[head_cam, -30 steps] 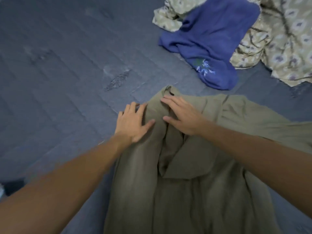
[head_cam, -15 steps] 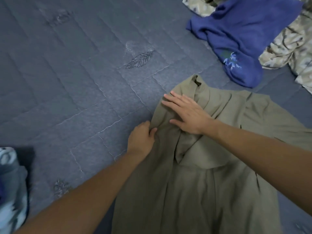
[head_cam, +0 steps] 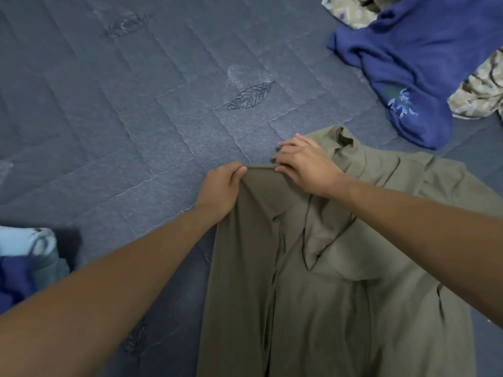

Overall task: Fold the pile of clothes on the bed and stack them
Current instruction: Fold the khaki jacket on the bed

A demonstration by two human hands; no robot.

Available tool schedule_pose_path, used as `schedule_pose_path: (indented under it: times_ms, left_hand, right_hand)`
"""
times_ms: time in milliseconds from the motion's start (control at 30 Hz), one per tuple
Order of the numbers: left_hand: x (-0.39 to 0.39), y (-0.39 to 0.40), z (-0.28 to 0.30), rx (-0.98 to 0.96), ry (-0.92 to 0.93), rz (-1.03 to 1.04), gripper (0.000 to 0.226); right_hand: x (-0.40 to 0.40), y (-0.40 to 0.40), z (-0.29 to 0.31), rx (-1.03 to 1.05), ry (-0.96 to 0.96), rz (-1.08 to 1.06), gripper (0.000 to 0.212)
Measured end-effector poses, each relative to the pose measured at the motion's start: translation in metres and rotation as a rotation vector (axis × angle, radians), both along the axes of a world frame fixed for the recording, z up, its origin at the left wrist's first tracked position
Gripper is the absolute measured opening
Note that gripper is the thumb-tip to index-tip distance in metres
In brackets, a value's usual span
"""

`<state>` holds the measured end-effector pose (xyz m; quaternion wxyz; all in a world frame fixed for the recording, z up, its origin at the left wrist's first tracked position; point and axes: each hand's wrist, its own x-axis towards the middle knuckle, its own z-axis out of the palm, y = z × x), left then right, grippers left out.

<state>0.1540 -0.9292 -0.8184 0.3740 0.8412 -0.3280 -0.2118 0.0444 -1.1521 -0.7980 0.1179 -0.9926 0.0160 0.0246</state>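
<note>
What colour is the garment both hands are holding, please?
Plain olive green garment, seen in the head view.

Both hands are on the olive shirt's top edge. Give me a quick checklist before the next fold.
1. Left hand grip on the olive-green cloth shirt: ok, pinching the top edge.
2. Right hand on the same edge: ok.
3. Shirt smooth: not ok, creased at the middle.
4. Bare grey quilted bedspread left of the shirt: ok.
5. Crumpled blue embroidered garment apart from the shirt: ok.
6. Shirt's lower hem: cannot tell, out of frame.
</note>
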Motion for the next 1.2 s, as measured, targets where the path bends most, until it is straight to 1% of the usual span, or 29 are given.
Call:
schedule_pose_path:
  times_ms: [133,300,367,433,467,567,600,667,733,833,900,967,1000,1067,1133,1200]
  left_hand:
    - [0.035,-0.016,0.002,0.028,0.005,0.021,0.039]
    - [0.053,-0.03,-0.01,-0.037,0.14,0.151,0.033]
    - [0.047,-0.018,-0.016,0.014,0.205,0.124,0.031]
    - [0.042,-0.002,-0.021,0.091,0.278,0.062,0.037]
    - [0.042,0.005,-0.022,0.116,0.291,0.031,0.037]
    - [0.049,0.009,-0.02,0.114,0.282,-0.011,0.013]
    - [0.053,0.008,-0.017,0.094,0.289,0.005,0.013]
    - [0.06,0.005,-0.01,0.054,0.303,0.047,0.025]
    - [0.069,0.003,-0.005,0.036,0.258,0.061,0.031]
    - [0.085,0.002,-0.005,0.041,0.204,0.112,0.028]
    - [0.092,0.002,-0.008,0.071,0.139,0.135,0.028]
    - [0.095,0.004,-0.012,0.157,0.02,0.117,0.026]
    - [0.095,0.004,-0.013,0.191,-0.038,0.104,0.024]
    - [0.091,0.001,-0.012,0.197,-0.14,0.046,0.024]
    - [0.084,-0.009,-0.008,0.162,-0.201,-0.054,0.033]
    - [0.076,-0.024,-0.004,0.163,-0.176,-0.126,0.041]
  right_hand:
    - [0.029,-0.006,0.007,0.002,0.056,-0.014,0.028]
    - [0.05,-0.014,-0.002,0.167,0.14,-0.104,0.018]
    - [0.051,-0.019,-0.004,0.224,0.198,-0.132,0.014]
    - [0.052,-0.027,-0.003,0.236,0.263,-0.157,0.014]
    - [0.052,-0.031,-0.002,0.237,0.295,-0.171,0.015]
    - [0.057,-0.04,0.004,0.306,0.328,-0.247,0.007]
    - [0.06,-0.042,0.007,0.36,0.328,-0.285,0.008]
    - [0.066,-0.045,0.013,0.465,0.341,-0.341,0.02]
    - [0.072,-0.047,0.017,0.523,0.359,-0.35,0.02]
    - [0.077,-0.05,0.019,0.485,0.312,-0.311,0.016]
    - [0.076,-0.051,0.018,0.478,0.307,-0.33,0.027]
    - [0.072,-0.053,0.016,0.542,0.326,-0.397,0.037]
    - [0.07,-0.055,0.016,0.575,0.331,-0.417,0.037]
    - [0.067,-0.058,0.016,0.582,0.349,-0.414,0.025]
    - [0.064,-0.062,0.017,0.527,0.396,-0.394,0.012]
    - [0.062,-0.064,0.017,0.454,0.427,-0.36,0.017]
